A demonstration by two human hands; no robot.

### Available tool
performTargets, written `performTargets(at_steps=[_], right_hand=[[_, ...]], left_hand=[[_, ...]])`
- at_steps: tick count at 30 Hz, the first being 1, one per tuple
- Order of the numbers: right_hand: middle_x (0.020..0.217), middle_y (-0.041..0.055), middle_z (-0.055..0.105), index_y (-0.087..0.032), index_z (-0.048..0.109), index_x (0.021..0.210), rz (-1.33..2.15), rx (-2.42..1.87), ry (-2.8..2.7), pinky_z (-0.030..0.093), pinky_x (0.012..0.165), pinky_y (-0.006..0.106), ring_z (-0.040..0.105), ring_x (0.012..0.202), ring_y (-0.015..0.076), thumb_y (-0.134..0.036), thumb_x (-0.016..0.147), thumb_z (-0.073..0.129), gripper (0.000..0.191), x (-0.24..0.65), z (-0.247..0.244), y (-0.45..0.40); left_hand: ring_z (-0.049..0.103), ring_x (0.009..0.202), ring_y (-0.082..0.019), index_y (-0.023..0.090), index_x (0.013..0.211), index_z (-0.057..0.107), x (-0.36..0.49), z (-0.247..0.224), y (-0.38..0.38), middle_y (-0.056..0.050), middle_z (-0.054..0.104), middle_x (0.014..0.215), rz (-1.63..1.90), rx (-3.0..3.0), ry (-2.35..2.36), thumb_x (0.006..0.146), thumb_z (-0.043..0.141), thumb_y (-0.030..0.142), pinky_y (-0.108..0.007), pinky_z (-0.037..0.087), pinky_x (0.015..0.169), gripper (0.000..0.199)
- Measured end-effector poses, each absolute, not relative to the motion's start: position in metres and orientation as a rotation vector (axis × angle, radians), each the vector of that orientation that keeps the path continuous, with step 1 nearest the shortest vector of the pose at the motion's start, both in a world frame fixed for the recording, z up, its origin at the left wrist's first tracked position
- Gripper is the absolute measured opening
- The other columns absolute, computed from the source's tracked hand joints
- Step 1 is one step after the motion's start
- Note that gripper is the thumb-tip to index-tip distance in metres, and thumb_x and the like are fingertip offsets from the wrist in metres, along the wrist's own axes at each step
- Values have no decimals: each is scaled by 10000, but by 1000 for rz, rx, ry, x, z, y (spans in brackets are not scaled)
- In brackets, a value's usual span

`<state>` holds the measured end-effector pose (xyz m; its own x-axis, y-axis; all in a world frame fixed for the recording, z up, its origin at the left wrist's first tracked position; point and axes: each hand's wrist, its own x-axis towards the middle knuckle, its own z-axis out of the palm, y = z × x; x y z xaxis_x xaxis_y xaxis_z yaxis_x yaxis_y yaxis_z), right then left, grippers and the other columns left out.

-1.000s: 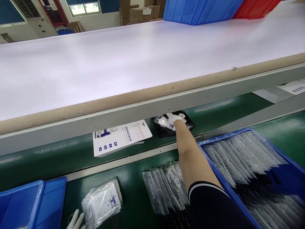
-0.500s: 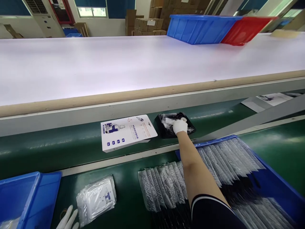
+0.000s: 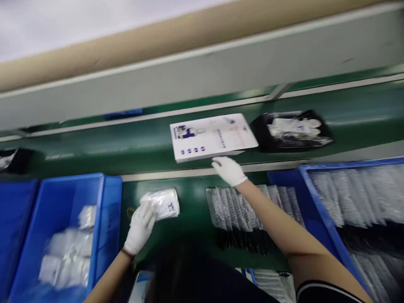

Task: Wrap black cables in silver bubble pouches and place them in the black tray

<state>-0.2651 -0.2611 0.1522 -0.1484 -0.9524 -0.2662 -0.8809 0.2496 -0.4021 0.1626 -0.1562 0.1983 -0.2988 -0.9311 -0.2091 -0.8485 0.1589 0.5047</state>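
Note:
My left hand (image 3: pixel 140 227), in a white glove, rests on the left end of a stack of clear-bagged printed booklets (image 3: pixel 166 204). Its fingers lie stretched over the plastic; any grip underneath is hidden. My right hand (image 3: pixel 229 170), also gloved, hovers near the belt's front rail with fingers extended and nothing visible in them. Just beyond it lies a white printed carton (image 3: pixel 211 136) on the green conveyor belt (image 3: pixel 142 143). To the carton's right sits a black tray (image 3: pixel 292 131) holding plastic-wrapped parts, a little blurred.
Rows of bubble-wrapped packs (image 3: pixel 227 208) lie below my right forearm. More fill a blue bin (image 3: pixel 331 227) at right. Another blue bin (image 3: pixel 101 235) at left contains small white bagged items. A grey beam (image 3: pixel 189 80) runs above the belt.
My right hand has left the black tray and moved left, toward the carton's front edge. My left hand has come up onto the bagged booklets. The view has tilted down.

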Motion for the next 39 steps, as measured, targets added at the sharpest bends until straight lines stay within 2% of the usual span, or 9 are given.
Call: performTargets(at_steps=[3, 7, 13, 16, 22, 29, 32, 36, 39], right_hand=[[1087, 69, 670, -207, 650, 1220, -262, -1533, 1716, 457, 895, 324, 600, 1024, 235, -450, 923, 587, 389, -152, 150, -219], [1240, 147, 585, -167, 417, 1446, -186, -1248, 1765, 477, 841, 378, 593, 1054, 306, -582, 726, 751, 896, -62, 140, -183], [997, 66, 663, -202, 537, 1151, -219, -1163, 1807, 449, 734, 331, 631, 904, 268, -400, 930, 564, 298, -54, 137, -170], [975, 73, 650, -199, 542, 996, -285, -1277, 1897, 434, 753, 334, 610, 924, 267, -341, 974, 496, 152, -65, 144, -170], [842, 26, 630, -202, 533, 980, -840, -990, 1732, 455, 756, 328, 600, 794, 217, -373, 956, 438, 197, -45, 172, -140], [873, 28, 625, -202, 563, 905, -1015, -980, 1666, 476, 783, 333, 603, 840, 211, -393, 971, 424, 245, -36, 189, -58], [938, 27, 661, -230, 623, 1007, -725, -1443, 1572, 501, 828, 359, 630, 881, 232, -330, 925, 561, 144, -76, 151, 7], [1262, 118, 606, -247, 603, 1214, -288, -2069, 1075, 515, 911, 531, 582, 1111, 363, -426, 732, 812, 554, -145, 67, 82], [1466, 52, 449, -377, 553, 1327, -276, -2284, 851, 398, 1087, 532, 418, 1335, 313, -184, 867, 658, 510, -178, 27, 106]], left_hand=[[283, 1371, -327, 117, 1301, 611, 152, 181, -141, -127, 408, 1456, -675, 1558, -2654, 955, 497, 213, -502, 182, 1166, 377], [218, 1381, -385, 76, 1349, 556, 139, 167, -133, -183, 361, 1470, -445, 1485, -2899, 883, 674, 186, -587, 148, 1145, 493], [270, 1362, -371, 43, 1349, 535, 149, 172, -111, -193, 367, 1463, -479, 1467, -2704, 922, 581, 155, -552, 246, 1127, 444], [364, 1318, -325, 43, 1335, 532, 167, 184, -84, -185, 385, 1451, -520, 1478, -2471, 996, 438, 183, -484, 349, 1089, 378], [374, 1335, -280, 153, 1418, 500, 174, 202, -81, -108, 300, 1521, -855, 1637, -1941, 1018, 451, 374, -407, 342, 1116, 460], [528, 1206, -272, 178, 1165, 708, 134, 216, -97, -50, 607, 1252, -1459, 1606, -1622, 874, 526, 503, -359, 377, 1102, 473], [517, 1212, -320, 199, 1127, 731, 146, 204, -64, -38, 618, 1229, -1301, 1793, -1643, 813, 501, 545, -431, 292, 1142, 520], [495, 1225, -363, 360, 1017, 748, 149, 204, 11, 65, 642, 1167, -1003, 2159, -1385, 746, 542, 554, -543, 252, 1139, 393], [480, 1252, -319, 245, 1045, 741, 103, 241, 58, 6, 610, 1240, -903, 2137, -1174, 732, 583, 471, -430, 313, 1139, 418]])
